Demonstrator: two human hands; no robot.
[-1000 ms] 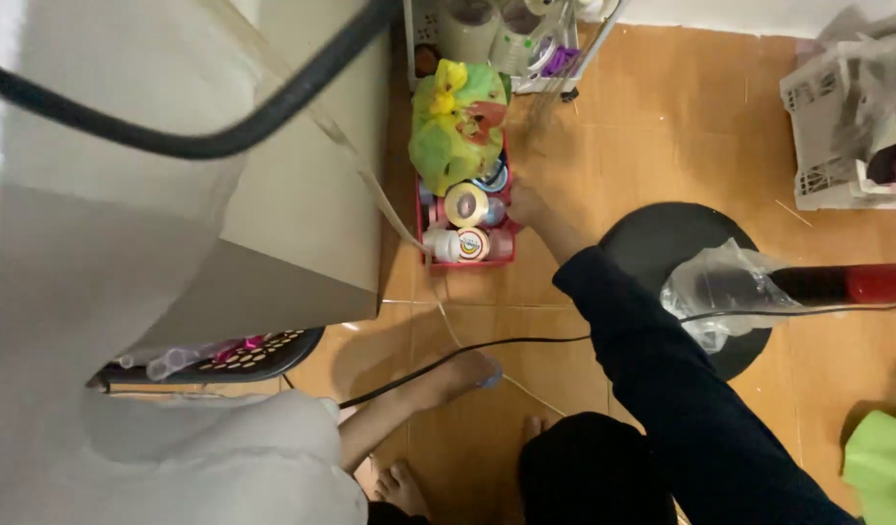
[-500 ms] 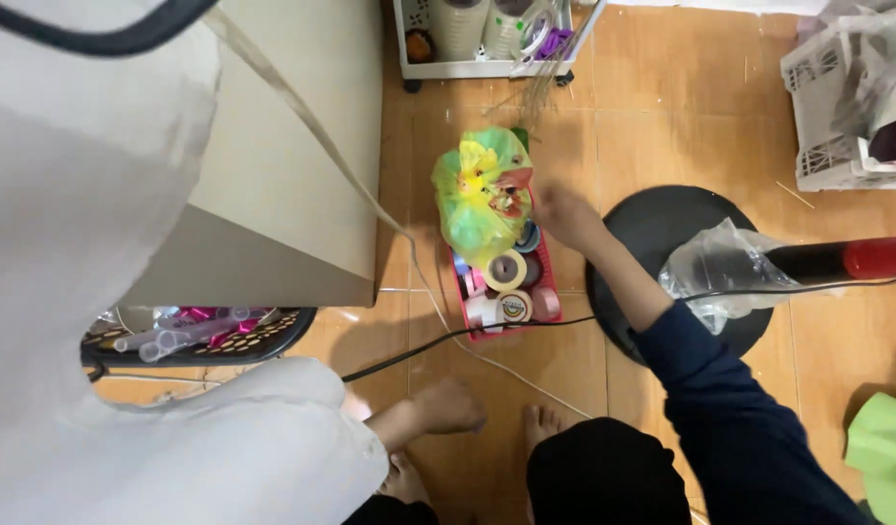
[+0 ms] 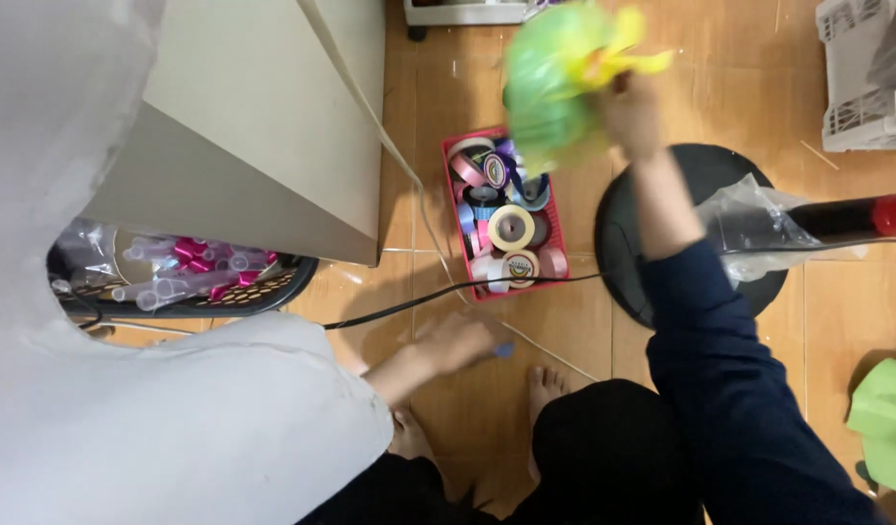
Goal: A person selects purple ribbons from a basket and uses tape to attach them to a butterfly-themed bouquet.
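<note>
While your right hand (image 3: 631, 115) grips the green bag (image 3: 555, 78) above the red basket (image 3: 555, 233), your left hand (image 3: 458, 340) rests loosely on the floor; next, lift it clear.

right hand (image 3: 631, 115) — green-yellow bag (image 3: 555, 78) lifted off red basket (image 3: 555, 233) | tape rolls (image 3: 511, 227) uncovered

Even, soft indoor light fills the head view, bright enough that colours read clearly. The orange-brown wooden floor (image 3: 467, 87) carries faint pale glare streaks near the top. Shadows are weak and diffuse. The crumpled green and yellow plastic bag (image 3: 555, 83) and the right hand (image 3: 631, 115) holding it are smeared by motion blur. The large white fabric mass (image 3: 127, 408) close to the lens is soft and slightly overexposed. The red rectangular basket of tape rolls (image 3: 506, 219) stays fairly sharp.
</note>
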